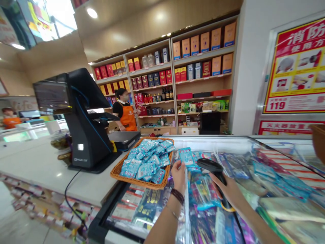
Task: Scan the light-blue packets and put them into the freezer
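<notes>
My right hand (226,189) is wrapped round the handle of a black barcode scanner (209,165), whose head points left toward my left hand. A cable trails down from the scanner's handle. My left hand (178,174), with a dark beaded bracelet on the wrist, has its fingers curled at the edge of a small blue packet (186,156); the exact grip is partly hidden. Just left of that hand, an orange-brown wicker basket (119,178) is heaped with similar blue packets (149,159). Both hands are over a glass-topped freezer case with packaged goods showing inside.
A black checkout terminal (87,125) stands on the white counter (50,162) at left, its cable hanging over the front. Behind the counter, a person in an orange apron (127,117) stands by shelves of boxes (194,45). Another wicker basket (318,142) shows at the right edge.
</notes>
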Tool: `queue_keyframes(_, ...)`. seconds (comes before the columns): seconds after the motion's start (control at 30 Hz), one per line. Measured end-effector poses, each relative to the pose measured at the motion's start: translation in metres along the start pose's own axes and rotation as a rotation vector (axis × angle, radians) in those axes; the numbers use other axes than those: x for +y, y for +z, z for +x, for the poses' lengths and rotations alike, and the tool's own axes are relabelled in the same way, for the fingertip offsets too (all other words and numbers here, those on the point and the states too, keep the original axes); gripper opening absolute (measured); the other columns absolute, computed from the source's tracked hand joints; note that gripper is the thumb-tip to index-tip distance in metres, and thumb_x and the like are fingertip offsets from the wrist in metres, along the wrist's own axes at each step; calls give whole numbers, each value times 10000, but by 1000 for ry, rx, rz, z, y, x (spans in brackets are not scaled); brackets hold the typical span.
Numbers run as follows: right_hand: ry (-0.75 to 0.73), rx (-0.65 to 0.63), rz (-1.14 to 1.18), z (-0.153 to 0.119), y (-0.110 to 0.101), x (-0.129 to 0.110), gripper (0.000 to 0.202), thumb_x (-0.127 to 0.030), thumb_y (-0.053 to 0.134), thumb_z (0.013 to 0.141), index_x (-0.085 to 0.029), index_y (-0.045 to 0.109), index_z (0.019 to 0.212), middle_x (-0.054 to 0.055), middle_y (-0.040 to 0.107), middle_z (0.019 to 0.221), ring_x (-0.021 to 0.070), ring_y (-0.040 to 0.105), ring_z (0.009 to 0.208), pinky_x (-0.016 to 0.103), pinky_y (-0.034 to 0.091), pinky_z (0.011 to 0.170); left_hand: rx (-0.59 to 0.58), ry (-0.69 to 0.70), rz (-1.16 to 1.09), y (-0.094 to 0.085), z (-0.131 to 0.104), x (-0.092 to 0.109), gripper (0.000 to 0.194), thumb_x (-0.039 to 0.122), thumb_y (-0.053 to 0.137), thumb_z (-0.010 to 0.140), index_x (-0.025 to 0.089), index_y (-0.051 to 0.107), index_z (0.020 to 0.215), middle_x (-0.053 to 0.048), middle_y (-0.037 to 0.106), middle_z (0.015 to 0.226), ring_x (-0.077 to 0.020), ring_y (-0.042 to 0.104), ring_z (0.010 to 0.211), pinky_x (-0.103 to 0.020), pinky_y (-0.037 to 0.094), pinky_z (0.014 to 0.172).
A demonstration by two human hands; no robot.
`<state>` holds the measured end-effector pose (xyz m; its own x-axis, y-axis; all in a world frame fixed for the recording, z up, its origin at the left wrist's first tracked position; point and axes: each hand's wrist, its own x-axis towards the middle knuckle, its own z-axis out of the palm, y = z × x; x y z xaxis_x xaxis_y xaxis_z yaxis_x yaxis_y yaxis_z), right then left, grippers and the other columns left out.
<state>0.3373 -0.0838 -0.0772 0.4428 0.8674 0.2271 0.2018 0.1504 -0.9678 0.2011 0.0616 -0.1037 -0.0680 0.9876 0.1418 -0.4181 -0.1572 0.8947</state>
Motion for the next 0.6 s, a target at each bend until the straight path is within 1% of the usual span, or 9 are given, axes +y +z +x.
queue_keyframes(0.07,-4,-12,-21,-2,0,-1,490,-676,659,823,-260,537,594,-49,490,371,126,431,323,273,359,395,-5,-3,-64,-1,1,1,377,392,863,646,131,738,889,-97,773,871,-186,705,796,-317,540,794)
queue_keyframes(0.17,-11,-25,-78,-5,0,-2,496,-666,639,843,-261,533,578,-42,494,366,131,437,332,283,365,422,-22,11,-111,-1,2,2,414,416,876,633,124,741,893,-117,785,900,-195,720,815,-322,547,805)
queue_keyframes(0.27,-23,-40,-122,-6,0,-1,499,-656,627,858,-265,530,565,-37,494,354,138,442,330,294,374,444,-5,3,-106,-1,2,3,422,394,894,619,122,744,905,-117,789,904,-202,731,834,-331,552,828)
queue_keyframes(0.37,-31,-52,-124,-5,-1,0,493,-656,626,858,-264,533,575,-39,493,355,140,446,326,294,377,446,3,-1,-98,0,1,3,401,371,900,616,123,746,891,-104,786,875,-201,729,820,-328,552,817)
queue_keyframes(0.6,-20,-41,-118,-6,-1,0,502,-683,627,838,-259,529,588,-41,502,372,138,450,329,283,365,426,41,14,-83,1,-2,7,377,385,884,636,122,753,872,-109,781,880,-205,724,823,-329,553,813)
